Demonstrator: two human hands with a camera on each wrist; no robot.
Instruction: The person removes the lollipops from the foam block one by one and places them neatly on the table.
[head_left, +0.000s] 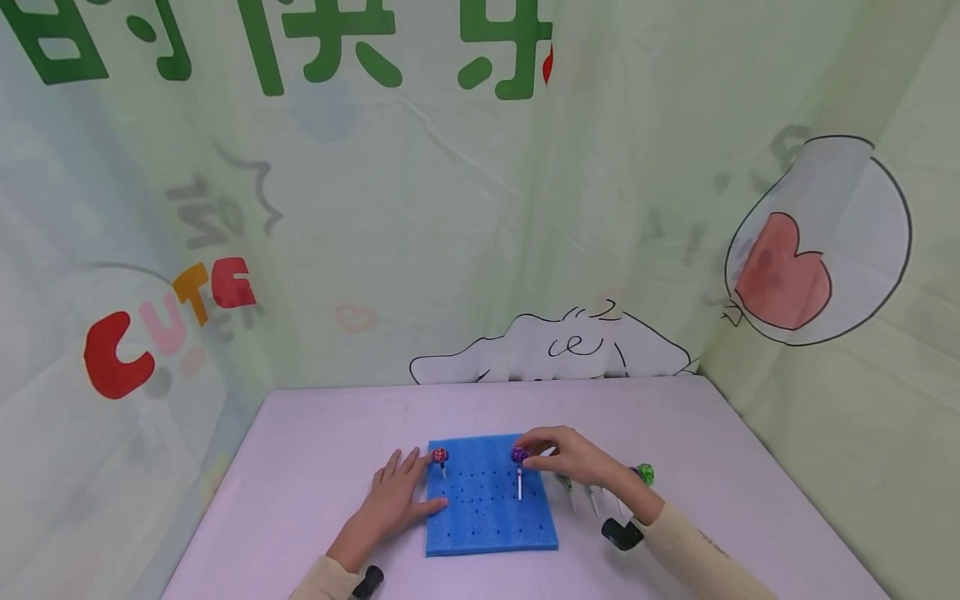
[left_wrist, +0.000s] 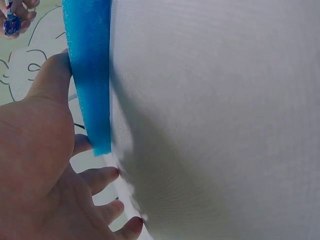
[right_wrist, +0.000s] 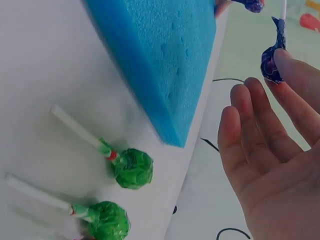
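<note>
A blue foam board [head_left: 480, 540] with rows of small holes lies on the table. My right hand [head_left: 568, 455] pinches the wrapped head of a purple lollipop [head_left: 519, 455] between thumb and forefinger, its white stick pointing down over the board's right side. In the right wrist view, the other fingers spread away from the purple head [right_wrist: 270, 66]. At the board's far left corner, a red lollipop [head_left: 440, 456] stands on its stick. My left hand [head_left: 392, 496] rests along the left edge with fingers extended, its thumb against the foam [left_wrist: 91, 85].
Right of the board, several lollipops lie on the table, partly hidden under the right forearm; two green ones [right_wrist: 134, 168] show in the right wrist view. A printed curtain [head_left: 450, 208] hangs behind the pale table [head_left: 337, 417]. Black wrist straps [head_left: 622, 534] sit by both sleeves.
</note>
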